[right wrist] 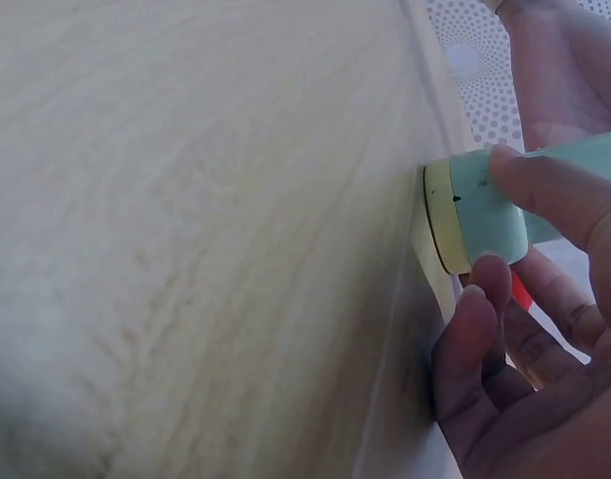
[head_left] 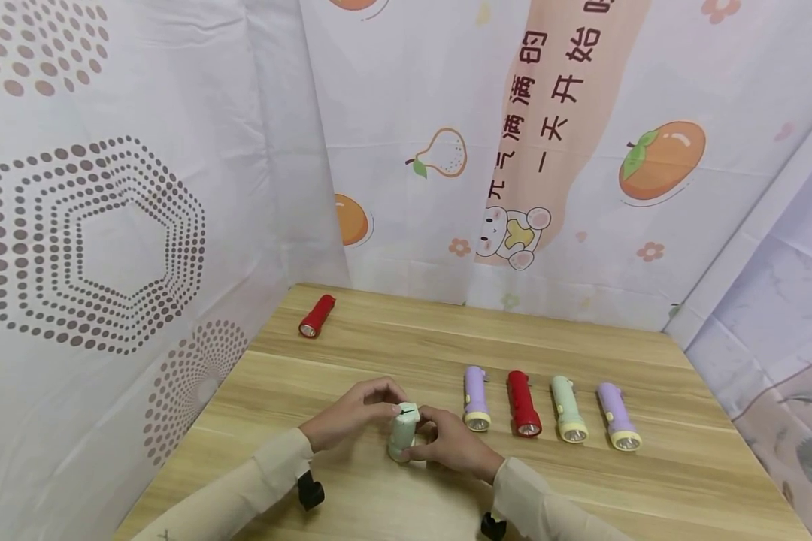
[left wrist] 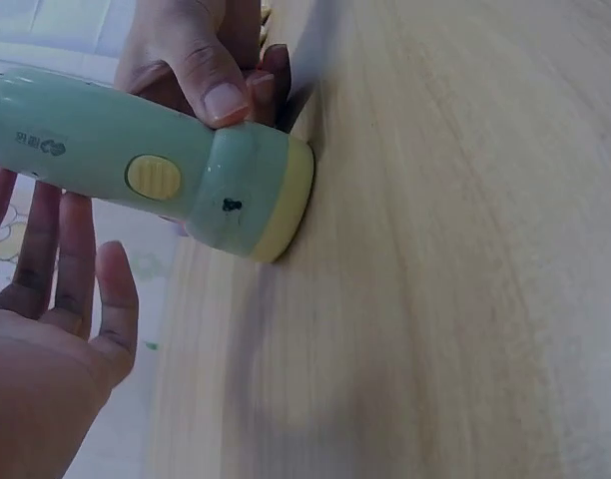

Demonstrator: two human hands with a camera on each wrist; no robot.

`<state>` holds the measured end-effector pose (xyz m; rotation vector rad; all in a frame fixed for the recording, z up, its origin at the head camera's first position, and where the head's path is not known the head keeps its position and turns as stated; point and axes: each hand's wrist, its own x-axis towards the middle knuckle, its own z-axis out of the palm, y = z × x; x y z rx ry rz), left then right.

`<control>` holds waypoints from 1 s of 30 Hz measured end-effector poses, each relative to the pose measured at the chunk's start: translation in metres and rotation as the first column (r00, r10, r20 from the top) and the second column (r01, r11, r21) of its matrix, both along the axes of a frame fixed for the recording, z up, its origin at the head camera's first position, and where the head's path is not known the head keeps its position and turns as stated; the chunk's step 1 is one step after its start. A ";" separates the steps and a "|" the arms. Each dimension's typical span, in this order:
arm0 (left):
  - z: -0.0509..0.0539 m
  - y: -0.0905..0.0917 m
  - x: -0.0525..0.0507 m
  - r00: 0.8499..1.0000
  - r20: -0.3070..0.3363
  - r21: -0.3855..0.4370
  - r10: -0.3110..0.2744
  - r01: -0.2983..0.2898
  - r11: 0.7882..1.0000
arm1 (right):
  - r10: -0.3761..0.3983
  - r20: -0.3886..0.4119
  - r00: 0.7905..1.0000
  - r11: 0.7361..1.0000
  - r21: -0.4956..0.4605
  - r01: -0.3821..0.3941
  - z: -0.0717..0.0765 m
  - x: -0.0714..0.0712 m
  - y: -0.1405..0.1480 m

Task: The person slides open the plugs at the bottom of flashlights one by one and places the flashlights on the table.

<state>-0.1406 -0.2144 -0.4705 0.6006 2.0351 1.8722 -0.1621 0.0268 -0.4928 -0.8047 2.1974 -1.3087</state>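
Observation:
A pale green flashlight point(head_left: 402, 437) with a cream lens ring stands lens-down on the table, a yellow slide switch point(left wrist: 154, 177) on its side. My right hand point(head_left: 455, 445) grips its wide head. In the right wrist view, the thumb point(right wrist: 545, 190) presses one side of the head, while other fingers lie beneath it. My left hand point(head_left: 357, 413) is at the flashlight's upper end, with thumb and forefinger about the tail. In the left wrist view, several left fingers point(left wrist: 71, 259) reach out fairly straight beside the body; the left thumb is hidden there.
To the right, a purple flashlight point(head_left: 476, 397), a red one point(head_left: 523, 402), a green one point(head_left: 567, 408) and another purple one point(head_left: 617, 415) lie in a row. Another red flashlight point(head_left: 316, 315) lies at the back left of the wooden table point(head_left: 406, 338). Printed curtains point(head_left: 392, 225) hang behind.

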 end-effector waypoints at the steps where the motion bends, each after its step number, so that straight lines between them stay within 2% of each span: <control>1: 0.000 0.000 0.000 1.000 0.005 0.006 -0.004 0.004 1.000 | -0.002 0.003 1.000 1.000 -0.001 0.002 0.000 0.000 0.000; 16: -0.001 0.001 -0.002 0.999 0.028 0.054 -0.039 0.038 0.998 | -0.012 0.047 0.999 1.000 -0.025 0.014 0.000 0.001 0.001; 23: 0.003 0.004 -0.001 0.999 0.041 0.042 -0.016 0.014 0.999 | -0.017 0.059 0.998 1.000 -0.022 0.018 0.000 0.000 0.001; 30: 0.002 0.007 0.000 0.999 0.050 0.033 0.003 -0.005 0.999 | -0.018 0.059 0.998 1.000 -0.014 0.019 -0.002 0.000 0.001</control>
